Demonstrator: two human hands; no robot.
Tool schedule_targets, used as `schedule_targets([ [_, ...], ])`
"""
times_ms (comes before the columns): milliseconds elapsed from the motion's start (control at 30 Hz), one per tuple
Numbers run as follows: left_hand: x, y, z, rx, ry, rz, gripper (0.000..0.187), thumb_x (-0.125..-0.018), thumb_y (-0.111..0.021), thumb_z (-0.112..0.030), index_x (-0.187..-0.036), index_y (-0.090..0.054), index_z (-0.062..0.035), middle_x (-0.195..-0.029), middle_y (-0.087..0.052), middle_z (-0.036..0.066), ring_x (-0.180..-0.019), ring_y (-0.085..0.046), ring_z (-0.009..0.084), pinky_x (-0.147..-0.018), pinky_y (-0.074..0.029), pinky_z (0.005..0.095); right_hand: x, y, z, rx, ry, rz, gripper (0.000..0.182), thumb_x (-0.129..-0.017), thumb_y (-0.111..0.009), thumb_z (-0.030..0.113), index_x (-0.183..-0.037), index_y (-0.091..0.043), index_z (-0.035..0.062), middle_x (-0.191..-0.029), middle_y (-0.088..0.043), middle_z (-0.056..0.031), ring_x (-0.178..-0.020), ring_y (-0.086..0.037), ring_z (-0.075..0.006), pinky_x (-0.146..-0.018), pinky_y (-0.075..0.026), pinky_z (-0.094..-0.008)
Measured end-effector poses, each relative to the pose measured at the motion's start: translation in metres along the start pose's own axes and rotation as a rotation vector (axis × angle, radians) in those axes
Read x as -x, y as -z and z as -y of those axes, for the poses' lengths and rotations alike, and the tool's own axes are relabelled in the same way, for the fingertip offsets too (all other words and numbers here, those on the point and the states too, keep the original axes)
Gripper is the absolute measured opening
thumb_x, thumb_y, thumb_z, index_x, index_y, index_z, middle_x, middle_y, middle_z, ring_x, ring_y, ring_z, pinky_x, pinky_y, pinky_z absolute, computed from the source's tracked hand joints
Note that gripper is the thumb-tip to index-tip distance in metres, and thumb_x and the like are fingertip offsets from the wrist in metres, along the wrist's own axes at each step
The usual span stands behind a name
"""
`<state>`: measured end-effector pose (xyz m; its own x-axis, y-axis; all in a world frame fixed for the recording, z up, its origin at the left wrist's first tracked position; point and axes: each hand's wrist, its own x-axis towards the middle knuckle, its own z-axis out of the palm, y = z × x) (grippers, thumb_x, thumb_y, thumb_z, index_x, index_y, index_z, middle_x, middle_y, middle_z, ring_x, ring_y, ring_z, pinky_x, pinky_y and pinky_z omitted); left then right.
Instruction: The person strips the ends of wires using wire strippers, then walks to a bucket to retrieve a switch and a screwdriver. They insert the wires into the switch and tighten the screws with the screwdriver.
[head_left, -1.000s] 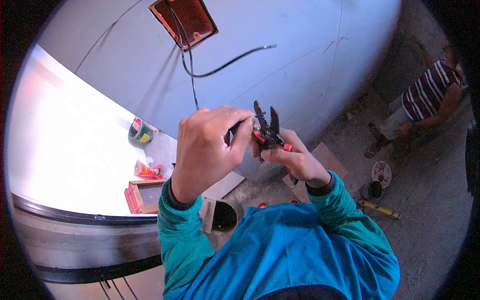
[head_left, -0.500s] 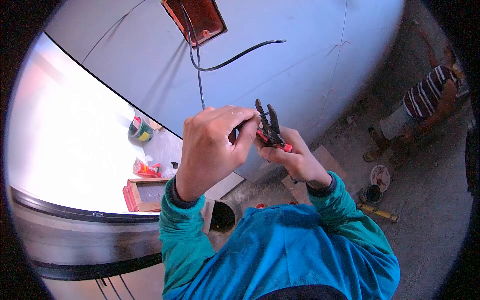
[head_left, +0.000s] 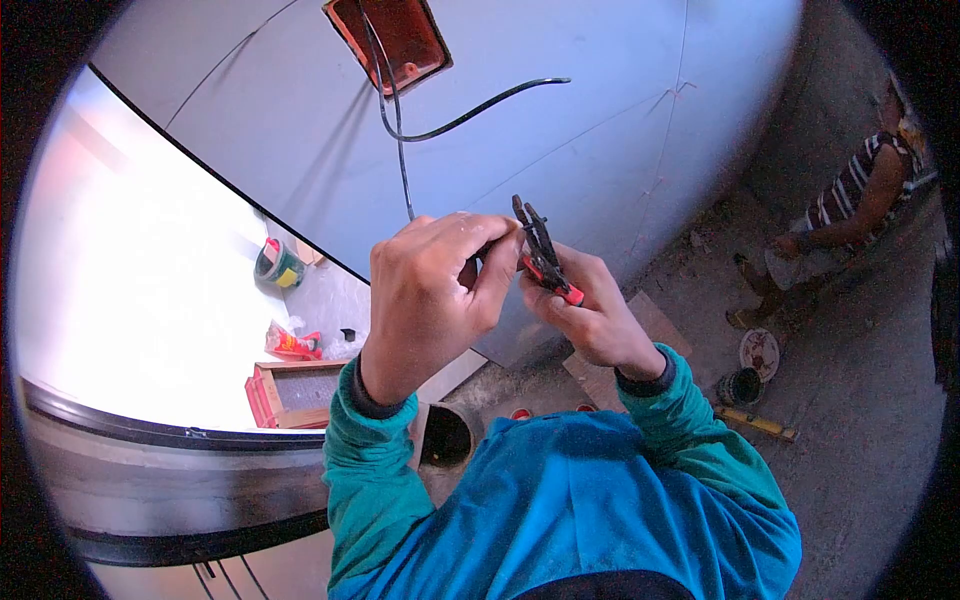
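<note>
One pale wall carries a red box. Below, the left hand is pinched closed and the right hand curled around pliers beside it; the former holds a dark wire leading from the box.

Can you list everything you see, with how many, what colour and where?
Wall box: 1, orange-brown, top
Wires: 2, black, from the wall box; one runs down behind the left hand
Pliers: 1, black and red, in the right hand
Bucket: 1, green with yellow, left
Packet: 1, red, left
Wooden-edged box: 1, brown and red, left
Pail: 1, dark, floor at right
Disc: 1, whitish and dark red, by the pail
Bar: 1, yellow, floor at right
Other person: 1, striped top, far right
Shirt: 1, blue, bottom
Sleeves: 2, green
Hands: 2, bare, middle
</note>
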<state>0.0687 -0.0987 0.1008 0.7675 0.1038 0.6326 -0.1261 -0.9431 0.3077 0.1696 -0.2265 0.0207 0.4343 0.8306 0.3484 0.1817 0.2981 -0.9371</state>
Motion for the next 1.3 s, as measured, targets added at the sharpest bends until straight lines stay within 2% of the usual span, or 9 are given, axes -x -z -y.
schedule_targets([
  [333, 0.0, -0.009, -0.004, 0.024, 0.028, 0.027, 0.008, -0.078, -0.064, -0.007, -0.083, -0.065, -0.0011, -0.077, -0.066, 0.011, -0.064, -0.062, 0.0191, -0.058, -0.048, 0.0294, 0.006, 0.004, -0.006, 0.041, -0.007, -0.066, 0.027, -0.074, -0.052, 0.01, -0.098, -0.052, -0.0028, -0.071, -0.052, -0.0039, -0.064, -0.047, -0.0097, -0.059, -0.041, -0.0255],
  [467, -0.006, -0.022, 0.002, -0.036, -0.079, -0.021, 0.008, -0.075, -0.063, -0.004, -0.082, -0.061, -0.0014, -0.077, -0.063, 0.013, -0.066, -0.06, 0.0291, -0.058, -0.046, 0.0365, 0.002, 0.01, -0.018, 0.147, 0.025, -0.167, 0.028, -0.072, -0.054, 0.007, -0.098, -0.056, -0.0026, -0.078, -0.062, -0.0169, -0.068, -0.055, -0.0156, -0.065, -0.047, -0.033],
  [500, -0.009, -0.024, 0.001, -0.042, -0.07, -0.008, 0.007, -0.077, -0.06, -0.003, -0.083, -0.06, -0.0006, -0.078, -0.063, 0.014, -0.068, -0.06, 0.0303, -0.06, -0.047, 0.0381, 0.002, 0.017, -0.018, 0.189, -0.077, -0.093, 0.027, -0.077, -0.057, 0.008, -0.102, -0.055, -0.0007, -0.087, -0.062, -0.0163, -0.078, -0.059, -0.0156, -0.069, -0.047, -0.0307],
  [567, -0.013, -0.027, -0.003, -0.006, 0.1, 0.133, 0.008, -0.081, -0.052, -0.002, -0.087, -0.056, 0.0012, -0.075, -0.06, 0.015, -0.069, -0.059, 0.0328, -0.06, -0.045, 0.0406, -0.001, 0.021, -0.023, 0.225, -0.015, -0.119, 0.031, -0.071, -0.055, 0.007, -0.1, -0.053, -0.0036, -0.069, -0.053, -0.0144, -0.061, -0.049, -0.0174, -0.058, -0.043, -0.0325],
  [600, -0.015, -0.029, -0.006, -0.069, 0.116, 0.183, 0.009, -0.082, -0.052, -0.005, -0.087, -0.054, 0.0025, -0.078, -0.057, 0.016, -0.073, -0.056, 0.0347, -0.063, -0.042, 0.0422, -0.003, 0.022, -0.026, 0.152, 0.031, -0.165, 0.032, -0.069, -0.054, 0.008, -0.098, -0.052, -0.0046, -0.062, -0.046, -0.0127, -0.056, -0.043, -0.018, -0.053, -0.04, -0.0336],
  [700, -0.017, -0.029, 0.003, -0.143, -0.032, 0.296, 0.013, -0.083, -0.052, -0.01, -0.084, -0.052, 0.0036, -0.079, -0.052, 0.017, -0.075, -0.051, 0.0362, -0.067, -0.038, 0.0434, -0.005, 0.023, -0.028, 0.201, 0.026, -0.198, 0.03, -0.07, -0.054, 0.009, -0.096, -0.052, -0.0049, -0.06, -0.046, -0.0135, -0.054, -0.044, -0.0193, -0.052, -0.039, -0.0343],
  [933, -0.028, -0.035, 0.002, -0.18, -0.138, 0.296, 0.042, -0.079, -0.063, -0.04, -0.073, -0.046, -0.0027, -0.071, -0.047, 0.01, -0.067, -0.047, 0.0289, -0.061, -0.034, 0.0385, -0.005, 0.038, -0.025, 0.243, 0.077, -0.185, 0.027, -0.072, -0.056, 0.012, -0.093, -0.054, -0.0058, -0.059, -0.045, -0.0144, -0.054, -0.043, -0.0198, -0.051, -0.038, -0.0341],
  [1133, -0.019, -0.032, 0.021, -0.264, -0.292, 0.095, 0.05, -0.069, -0.071, -0.046, -0.061, -0.04, -0.0078, -0.054, -0.039, 0.003, -0.048, -0.043, 0.0237, -0.048, -0.031, 0.0356, 0.0, 0.019, -0.015, 0.145, 0.022, -0.147, 0.028, -0.074, -0.056, 0.013, -0.095, -0.056, -0.0051, -0.061, -0.046, -0.0119, -0.056, -0.043, -0.0148, -0.051, -0.038, -0.0309],
  [1300, -0.01, -0.04, 0.033, -0.265, -0.326, 0.073, 0.053, -0.069, -0.072, -0.047, -0.055, -0.037, -0.0101, -0.048, -0.037, 0.003, -0.043, -0.041, 0.0229, -0.043, -0.029, 0.0347, 0.008, 0.013, -0.026, 0.138, 0.011, -0.163, 0.024, -0.076, -0.057, 0.014, -0.093, -0.058, -0.0037, -0.061, -0.046, -0.0089, -0.057, -0.042, -0.0118, -0.051, -0.037, -0.0294],
])
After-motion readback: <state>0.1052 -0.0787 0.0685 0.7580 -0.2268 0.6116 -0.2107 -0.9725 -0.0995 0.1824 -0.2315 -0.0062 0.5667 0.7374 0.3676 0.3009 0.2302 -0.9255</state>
